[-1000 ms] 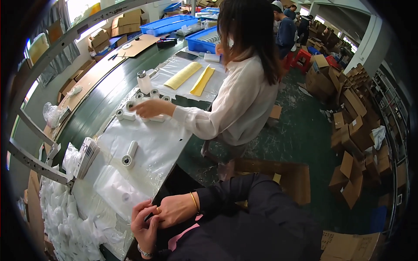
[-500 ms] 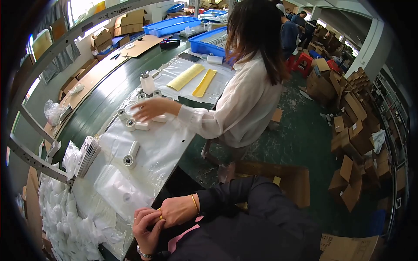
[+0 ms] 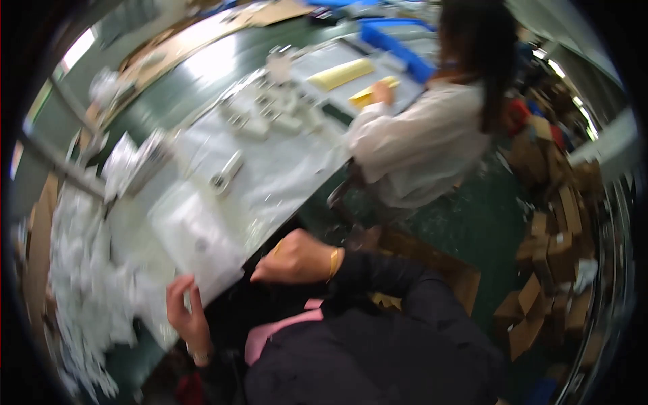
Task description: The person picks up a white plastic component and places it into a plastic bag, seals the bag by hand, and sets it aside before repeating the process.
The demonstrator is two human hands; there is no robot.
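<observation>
Just beyond the two hands sit the flat plastic bags [image 3: 192, 226], near the table's [image 3: 280, 192] front edge, long axis slanting from far left down to near right, so the near end kinda points between the hands. Left hand [image 3: 187, 312] is half open, fingers up at the near-left side, nothing visible in it; can't tell if the fingertips touch. Right hand [image 3: 295, 260] is loosely curled just beside the near-right corner, and whether anything's tucked inside, can't tell. Honestly too blurry to call which one's closer. Left side's hemmed in by a heap of white bags [image 3: 81, 270], while rightward the covered tabletop opens up past a lone white handheld device [image 3: 228, 173].
</observation>
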